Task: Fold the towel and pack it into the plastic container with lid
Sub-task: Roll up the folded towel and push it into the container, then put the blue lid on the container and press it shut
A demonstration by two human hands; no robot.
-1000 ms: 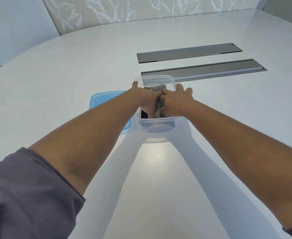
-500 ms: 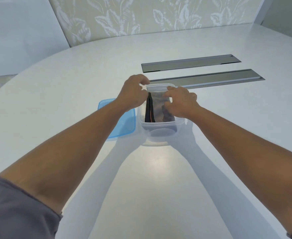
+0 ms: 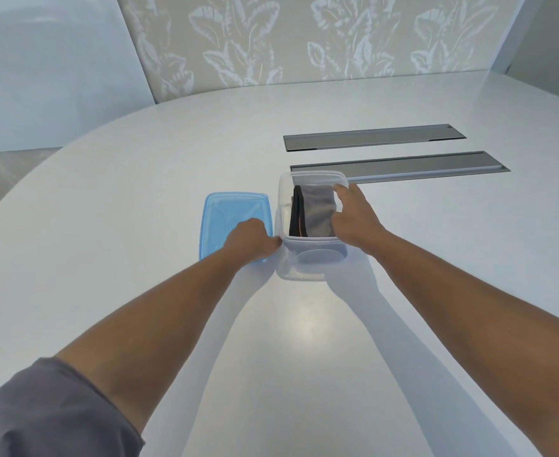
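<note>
A clear plastic container (image 3: 304,270) stands at the middle of the white table. The folded grey towel (image 3: 316,209) with a dark edge lies inside it. The blue lid (image 3: 228,209) lies flat on the table, right against the container's left side. My left hand (image 3: 251,240) rests on the lid's near right corner, fingers curled over its edge beside the container. My right hand (image 3: 354,216) grips the container's right rim, thumb inside above the towel.
Two long grey metal cable hatches (image 3: 373,137) (image 3: 436,164) are set into the white table (image 3: 123,225) just beyond the container. The table's curved edge runs along the left, with a patterned wall behind.
My left hand has left the container's far left rim and come down onto the blue lid. My right hand has shifted to the container's right rim. The towel now lies uncovered inside.
</note>
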